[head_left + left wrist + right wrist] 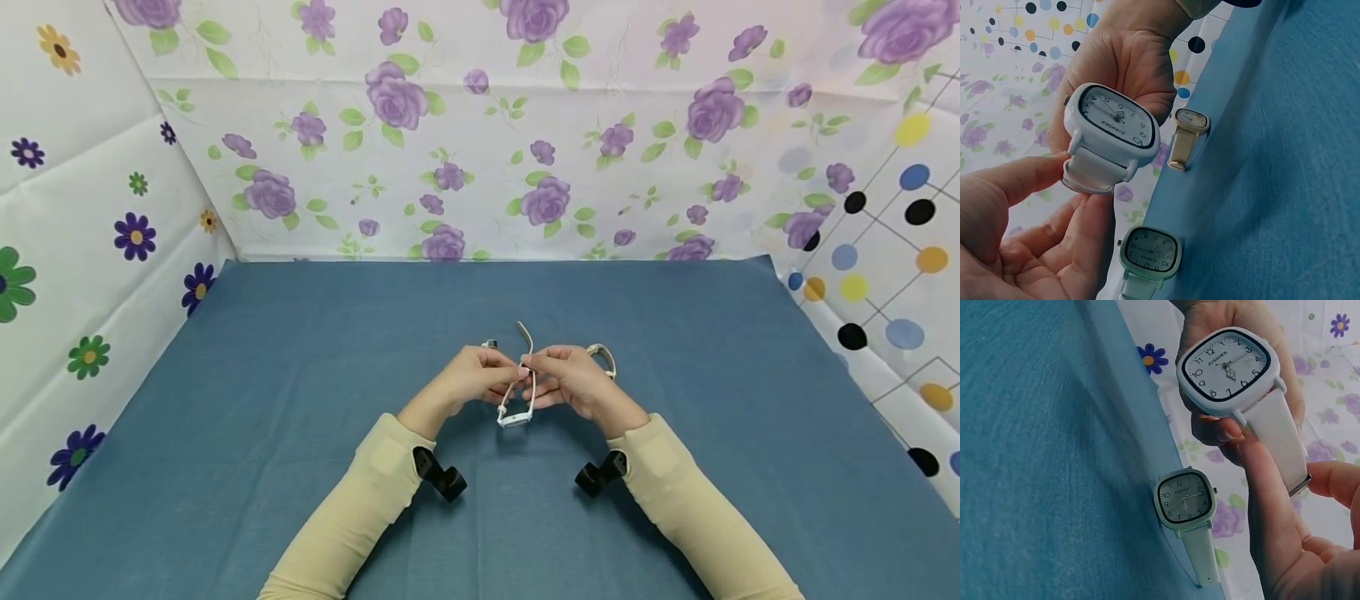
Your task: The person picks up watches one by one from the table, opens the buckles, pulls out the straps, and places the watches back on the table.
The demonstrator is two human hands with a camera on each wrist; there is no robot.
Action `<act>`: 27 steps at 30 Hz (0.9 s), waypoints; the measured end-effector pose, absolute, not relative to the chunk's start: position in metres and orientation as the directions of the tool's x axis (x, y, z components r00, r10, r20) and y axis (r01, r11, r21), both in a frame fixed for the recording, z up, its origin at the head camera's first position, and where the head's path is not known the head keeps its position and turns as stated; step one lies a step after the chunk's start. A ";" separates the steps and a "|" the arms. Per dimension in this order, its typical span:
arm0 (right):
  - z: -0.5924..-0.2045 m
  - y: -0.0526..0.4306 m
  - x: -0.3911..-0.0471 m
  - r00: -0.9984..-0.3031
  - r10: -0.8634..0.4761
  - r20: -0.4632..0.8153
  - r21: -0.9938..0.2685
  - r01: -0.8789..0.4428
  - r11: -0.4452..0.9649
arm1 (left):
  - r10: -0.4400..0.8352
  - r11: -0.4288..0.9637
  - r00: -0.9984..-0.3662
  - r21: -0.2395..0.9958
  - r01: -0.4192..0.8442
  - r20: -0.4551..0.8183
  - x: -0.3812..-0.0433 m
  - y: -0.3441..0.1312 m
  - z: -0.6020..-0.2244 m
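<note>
A white wristwatch [515, 419] with a rounded square face hangs between both hands above the table, dial end lowest and one strap end sticking up. My left hand [472, 377] pinches its strap with thumb and fingers. My right hand [576, 382] pinches the strap from the other side, fingertips at the metal buckle [1300, 485]. Behind the right hand stands a beige watch [602, 358], its strap looped. A pale green watch [1185, 499] is beyond the left hand, which mostly hides it in the head view.
A blue cloth [480, 533] covers the table. Floral sheeting [480, 150] rises at its back edge, with patterned sheets on the left and right sides. Black wrist cameras [442, 477] sit at both cuffs, low over the cloth.
</note>
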State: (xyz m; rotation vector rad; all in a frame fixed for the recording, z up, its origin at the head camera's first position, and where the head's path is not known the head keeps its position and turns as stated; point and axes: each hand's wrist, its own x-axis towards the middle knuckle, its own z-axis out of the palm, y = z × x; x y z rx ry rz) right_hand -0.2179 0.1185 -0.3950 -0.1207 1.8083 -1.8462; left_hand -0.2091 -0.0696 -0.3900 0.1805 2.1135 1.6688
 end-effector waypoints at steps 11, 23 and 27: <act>-0.396 0.118 -0.219 -0.877 -0.360 -0.319 -0.948 0.291 0.132 | 0.315 0.252 -0.902 0.942 -0.221 -0.295 -0.208 -0.066 -0.390; -0.399 0.114 -0.215 -0.914 -0.303 -0.269 -0.963 0.245 0.117 | 0.314 0.262 -0.901 0.940 -0.220 -0.298 -0.209 -0.066 -0.392; -0.399 0.112 -0.214 -0.925 -0.276 -0.262 -0.965 0.241 0.106 | 0.322 0.248 -0.899 0.943 -0.222 -0.296 -0.209 -0.066 -0.392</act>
